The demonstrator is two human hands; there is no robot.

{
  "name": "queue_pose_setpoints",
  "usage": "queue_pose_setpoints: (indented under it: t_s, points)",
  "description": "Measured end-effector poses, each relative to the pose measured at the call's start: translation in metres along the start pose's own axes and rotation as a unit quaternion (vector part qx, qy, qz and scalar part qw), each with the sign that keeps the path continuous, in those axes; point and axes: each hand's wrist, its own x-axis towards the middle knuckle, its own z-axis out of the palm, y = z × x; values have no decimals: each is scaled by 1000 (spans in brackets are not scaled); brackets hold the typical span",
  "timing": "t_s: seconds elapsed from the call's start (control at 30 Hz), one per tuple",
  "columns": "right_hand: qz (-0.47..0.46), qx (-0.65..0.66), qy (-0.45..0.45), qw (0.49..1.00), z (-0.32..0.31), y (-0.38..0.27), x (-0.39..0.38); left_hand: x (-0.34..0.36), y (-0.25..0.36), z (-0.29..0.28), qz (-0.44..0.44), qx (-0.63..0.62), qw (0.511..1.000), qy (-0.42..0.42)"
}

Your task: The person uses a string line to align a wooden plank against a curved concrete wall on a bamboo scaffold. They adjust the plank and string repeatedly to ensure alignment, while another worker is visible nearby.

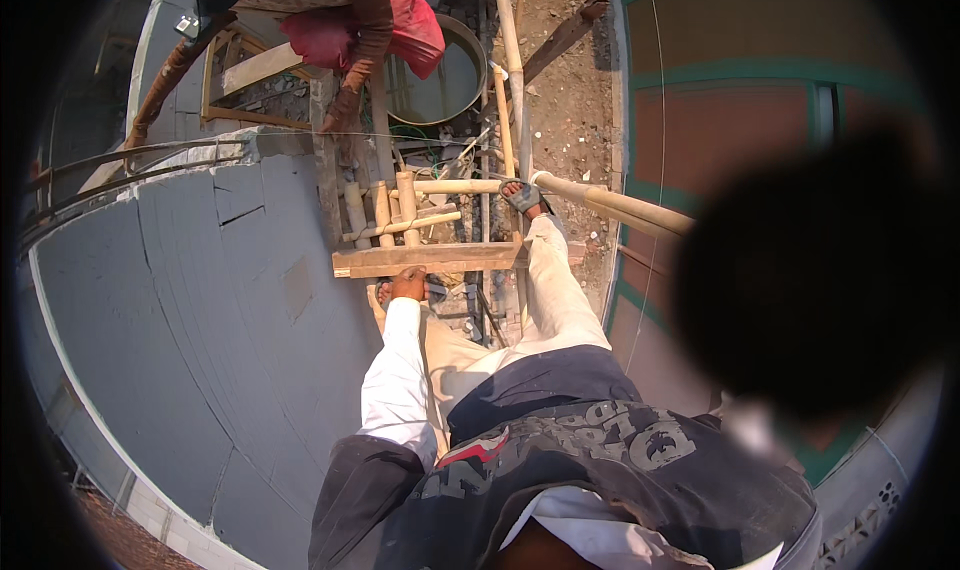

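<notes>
Dark jacket fills my lower view; my left hand grips the wooden plank's near edge, closed on it. Right hand unseen. 1 sandalled foot rests on the bamboo pole.

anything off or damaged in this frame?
A dark blurred blob masks the view's right side, close to the lens. The grey block wall shows cracks near its top. Left hand rests at the wooden plank.
</notes>
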Motion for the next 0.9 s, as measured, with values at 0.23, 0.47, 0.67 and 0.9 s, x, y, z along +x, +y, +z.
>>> queue_pose_setpoints:
  t_s: [0.23,0.47,0.67,0.9]
  points:
    - [-79,233,-4,969,28,2,45,211,90,97,-30,146,989,-3]
    - [-37,159,-111,980,15,7,44,366,135,178,-55,-270,959,73]
    - [-50,199,-159,966,22,19,45,366,152,214,35,-303,952,6]
    - [-43,206,-103,972,13,9,50,185,178,347,64,-123,976,-166]
